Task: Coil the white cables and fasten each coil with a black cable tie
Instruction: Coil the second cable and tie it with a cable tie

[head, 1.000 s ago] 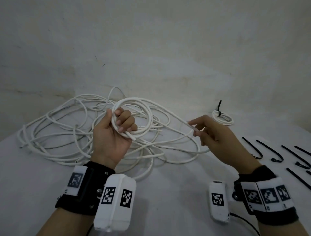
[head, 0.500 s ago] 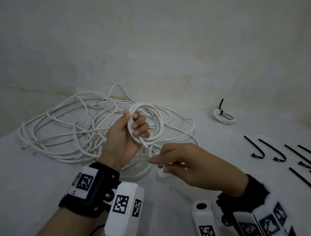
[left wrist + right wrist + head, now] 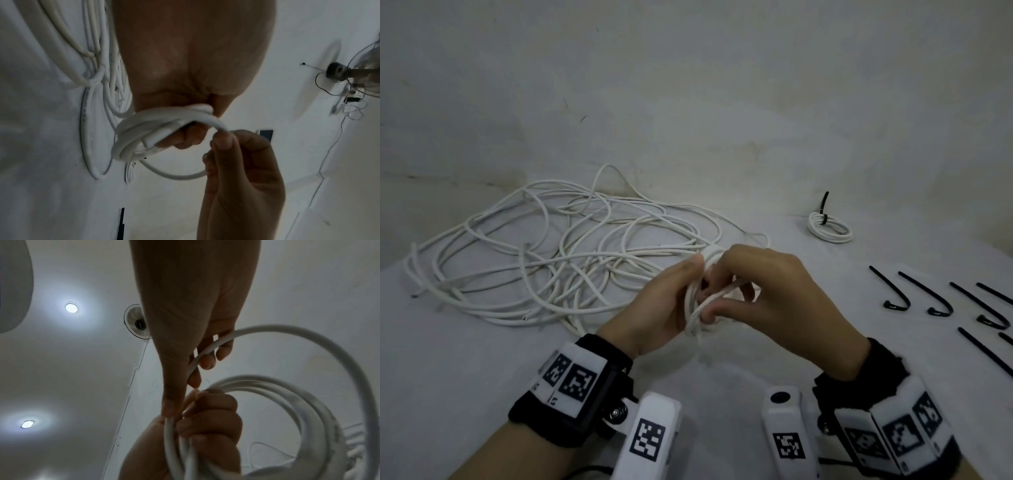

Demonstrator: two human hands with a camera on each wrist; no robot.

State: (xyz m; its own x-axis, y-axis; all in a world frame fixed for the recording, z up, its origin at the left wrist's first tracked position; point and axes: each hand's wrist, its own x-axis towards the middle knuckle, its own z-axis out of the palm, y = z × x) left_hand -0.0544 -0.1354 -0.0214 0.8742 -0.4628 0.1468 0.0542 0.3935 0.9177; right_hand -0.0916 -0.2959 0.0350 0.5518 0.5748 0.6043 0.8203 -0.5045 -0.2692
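Two bare forearms showed, each circled at the wrist by a black fabric band point(image 3: 592, 346) carrying white plates printed with black square marker codes point(image 3: 577, 382). A white boxy camera housing point(image 3: 645, 442), also marked with a code, hung at the 5 o'clock side of the left band on a screwed bracket point(image 3: 616, 413); its twin point(image 3: 787, 435) sat at 9 o'clock of the right band point(image 3: 887, 359).

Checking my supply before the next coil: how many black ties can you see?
7. Six loose ties lie on the table's right side; one tie fastens the far coil. More may lie out of frame.
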